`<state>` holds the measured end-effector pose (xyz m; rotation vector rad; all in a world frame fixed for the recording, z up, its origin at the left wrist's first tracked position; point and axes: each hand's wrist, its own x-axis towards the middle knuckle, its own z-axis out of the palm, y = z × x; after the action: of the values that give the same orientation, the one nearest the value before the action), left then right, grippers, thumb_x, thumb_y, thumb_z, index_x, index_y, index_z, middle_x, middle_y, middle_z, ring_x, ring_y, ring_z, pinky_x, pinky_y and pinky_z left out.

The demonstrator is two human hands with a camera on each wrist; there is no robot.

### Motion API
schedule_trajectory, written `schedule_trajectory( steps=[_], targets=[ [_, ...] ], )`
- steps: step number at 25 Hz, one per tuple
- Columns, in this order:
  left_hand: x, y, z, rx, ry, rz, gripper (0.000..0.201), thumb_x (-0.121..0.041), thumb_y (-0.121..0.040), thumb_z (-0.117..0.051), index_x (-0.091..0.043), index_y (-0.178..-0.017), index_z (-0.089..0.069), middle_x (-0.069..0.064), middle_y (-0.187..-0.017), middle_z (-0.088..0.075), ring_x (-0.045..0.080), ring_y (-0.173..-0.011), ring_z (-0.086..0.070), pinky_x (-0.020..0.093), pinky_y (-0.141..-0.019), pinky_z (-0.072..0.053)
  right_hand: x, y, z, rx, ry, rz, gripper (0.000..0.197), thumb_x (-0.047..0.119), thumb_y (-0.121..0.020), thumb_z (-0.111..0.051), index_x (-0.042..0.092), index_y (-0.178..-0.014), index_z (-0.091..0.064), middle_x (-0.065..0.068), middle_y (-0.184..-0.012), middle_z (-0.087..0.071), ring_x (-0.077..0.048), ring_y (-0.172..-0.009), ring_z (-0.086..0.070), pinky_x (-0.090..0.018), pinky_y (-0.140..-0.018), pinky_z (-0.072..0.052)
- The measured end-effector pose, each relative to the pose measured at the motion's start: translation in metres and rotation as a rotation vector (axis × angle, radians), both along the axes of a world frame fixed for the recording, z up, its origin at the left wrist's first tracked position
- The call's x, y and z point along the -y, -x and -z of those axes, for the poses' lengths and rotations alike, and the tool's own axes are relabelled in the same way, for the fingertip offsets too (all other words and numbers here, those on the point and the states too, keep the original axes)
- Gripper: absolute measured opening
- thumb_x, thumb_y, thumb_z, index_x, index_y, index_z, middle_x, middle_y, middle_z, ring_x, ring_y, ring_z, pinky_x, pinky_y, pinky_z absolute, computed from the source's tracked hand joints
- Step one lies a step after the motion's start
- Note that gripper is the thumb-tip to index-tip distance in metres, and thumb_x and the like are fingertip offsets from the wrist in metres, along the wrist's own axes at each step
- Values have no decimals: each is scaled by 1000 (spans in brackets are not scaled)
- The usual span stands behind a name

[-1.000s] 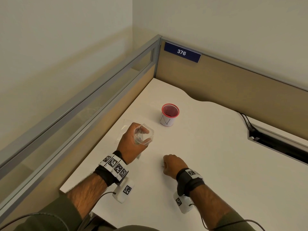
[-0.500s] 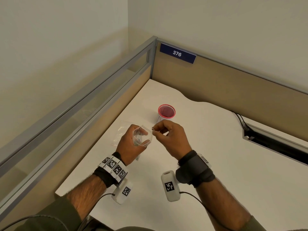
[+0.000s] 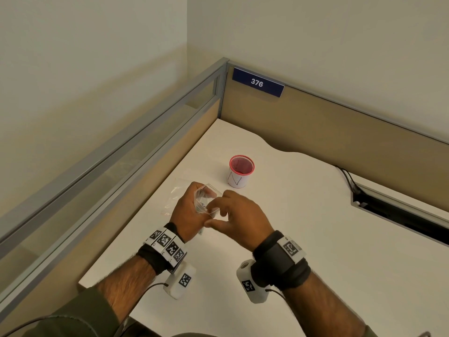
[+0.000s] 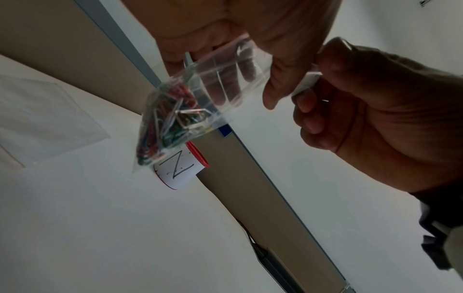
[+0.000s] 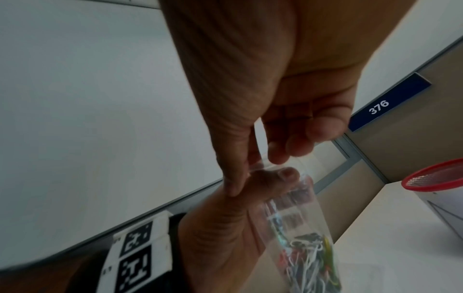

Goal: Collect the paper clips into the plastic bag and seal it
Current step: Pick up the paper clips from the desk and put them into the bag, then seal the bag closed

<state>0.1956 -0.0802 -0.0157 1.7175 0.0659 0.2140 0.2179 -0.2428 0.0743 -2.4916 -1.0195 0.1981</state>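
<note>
At the far left of the surface (image 3: pixel 315 215) a spare clear bag (image 3: pixel 178 193) lies flat, out of the way of the work. Just right of it, the left hand (image 3: pixel 188 212) is raised above the surface with the bag (image 4: pixel 200 95) held in it: the fingers (image 4: pixel 233 79) are curled behind the clear film and the thumb is pressed on the near side, so the mouth is kept uppermost and the load hangs below. The clips (image 4: pixel 165 123), a mixed bundle of coloured and plain wire, are gathered in the bag's low corner, where their weight keeps them clear of the opening.

Right of that, the right hand (image 3: pixel 239 217) is brought up against the bag's top edge. Its thumb and forefinger are closed in a pinch on the strip at the mouth, the remaining fingers being loosely curled beneath; this is judged to be the start of the sealing, the left hand serving as the anchor against which the strip can be pressed. No loose clips are seen on the surface, so collecting appears to be done. Whether the strip is already closed along any part cannot be told.

Farther right and back, a red-rimmed cup (image 3: pixel 240 172) marked with a letter stands upright, apart from both hands.
</note>
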Motion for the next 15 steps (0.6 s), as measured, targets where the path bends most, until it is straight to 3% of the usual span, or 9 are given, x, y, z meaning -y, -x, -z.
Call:
schedule_trajectory(
  steps=[2, 6, 8, 10, 13, 15],
  targets=[
    [4, 0, -2, 18, -1, 5, 49, -31, -60, -73, -26, -104, -53, 3, -110, -65, 28, -112, -64, 51, -94, -57, 2, 4, 1, 39, -19, 1, 20, 39, -89, -62, 31, -107, -65, 14, -83, -51, -7, -74, -46, -17, -62, -35],
    [14, 1, -9, 46, -18, -6, 48, -42, -63, -72, -29, -104, -51, 0, -107, -65, 22, -108, -64, 36, -90, -57, 8, 3, -2, 43, -50, 42, 19, 29, -96, -52, 27, -106, -67, 5, -95, -67, -15, -84, -58, -28, -74, -49],
    [19, 5, -12, 50, -18, -28, 51, -45, -65, -73, -27, -107, -51, 0, -106, -64, 19, -104, -64, 27, -85, -54, 14, 2, -5, 46, -87, 68, 17, 26, -96, -51, 25, -103, -67, 4, -93, -66, -16, -83, -59, -27, -73, -49],
    [22, 9, -13, 50, -16, -20, 64, -48, -65, -80, -25, -116, -51, -1, -110, -65, 14, -105, -65, 24, -88, -53, 21, -2, -9, 47, -146, 90, 15, 23, -95, -53, 22, -100, -66, 3, -90, -63, -15, -81, -58, -25, -71, -47],
    [19, 15, -12, 4, 202, 13, 84, -45, -59, -89, -23, -130, -50, 0, -123, -68, 15, -117, -65, 31, -97, -54, 33, -9, -15, 48, -230, 99, 11, 19, -94, -56, 20, -96, -67, 3, -88, -63, -14, -79, -57, -25, -72, -48],
    [16, 17, -11, -17, 376, -14, 79, -45, -58, -90, -19, -126, -59, 2, -119, -73, 20, -118, -66, 32, -97, -54, 39, -13, -16, 27, -287, 85, 9, 16, -92, -58, 19, -92, -66, 3, -86, -64, -15, -79, -57, -28, -72, -49]
  ],
)
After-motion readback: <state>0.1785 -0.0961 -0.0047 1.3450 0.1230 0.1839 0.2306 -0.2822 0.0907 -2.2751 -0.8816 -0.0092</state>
